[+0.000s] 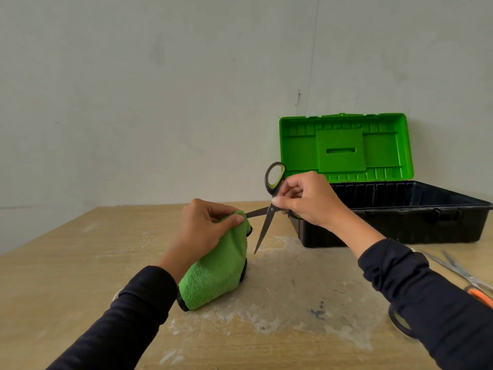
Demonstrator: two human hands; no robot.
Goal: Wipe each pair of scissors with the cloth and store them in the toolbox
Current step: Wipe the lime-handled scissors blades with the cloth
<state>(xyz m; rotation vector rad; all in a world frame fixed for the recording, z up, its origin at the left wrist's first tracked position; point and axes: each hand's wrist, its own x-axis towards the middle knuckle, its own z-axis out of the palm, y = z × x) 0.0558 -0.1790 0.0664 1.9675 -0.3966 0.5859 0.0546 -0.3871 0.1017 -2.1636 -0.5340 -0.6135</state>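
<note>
It looks like a simple workshop: a rough wooden worktop [80, 276] with white dust and stains, a bare grey wall [160, 89] behind, and an open plastic toolbox [394, 217].

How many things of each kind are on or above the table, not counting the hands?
Scissors: 3, the black-and-green pair in the right hand, an orange-handled pair and a black-handled pair at the right edge
Cloth: 1
Toolbox: 1
Total: 5
</note>
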